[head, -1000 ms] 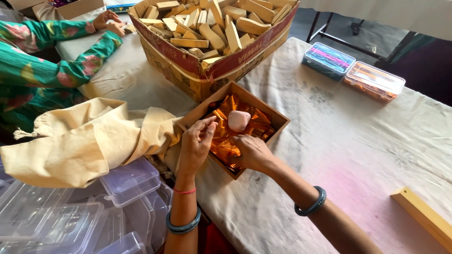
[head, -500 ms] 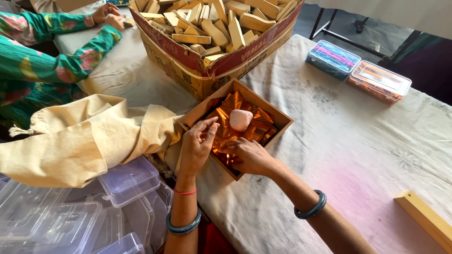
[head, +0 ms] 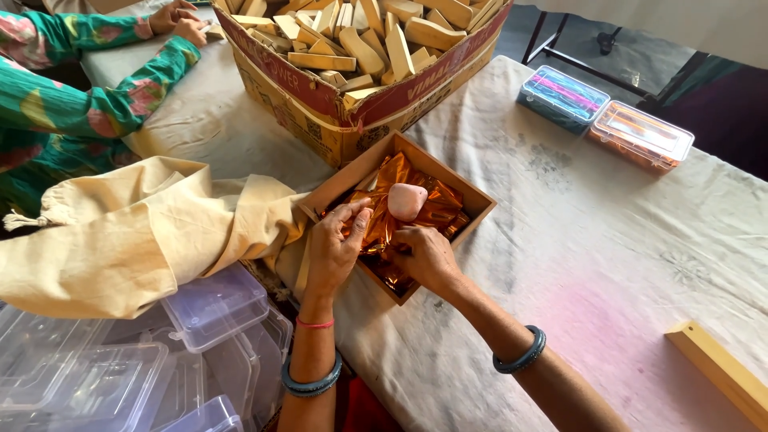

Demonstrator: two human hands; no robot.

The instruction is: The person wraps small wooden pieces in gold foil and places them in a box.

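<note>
A small brown cardboard box lined with shiny orange foil sits on the cloth-covered table. A pale pink rounded lump rests on the foil. My left hand reaches into the near left corner of the box, fingertips pinching the foil. My right hand rests on the near rim, fingers curled down on the foil beside the lump. Both wrists wear dark bangles.
A big carton full of pale wooden blocks stands behind the small box. A cream cloth bag lies left. Clear plastic containers pile at lower left. Two lidded boxes sit far right. Another person's green sleeves are upper left.
The view has moved in closer. Both hands stay at the small box, shifting slightly as they work the foil around the pink lump.
</note>
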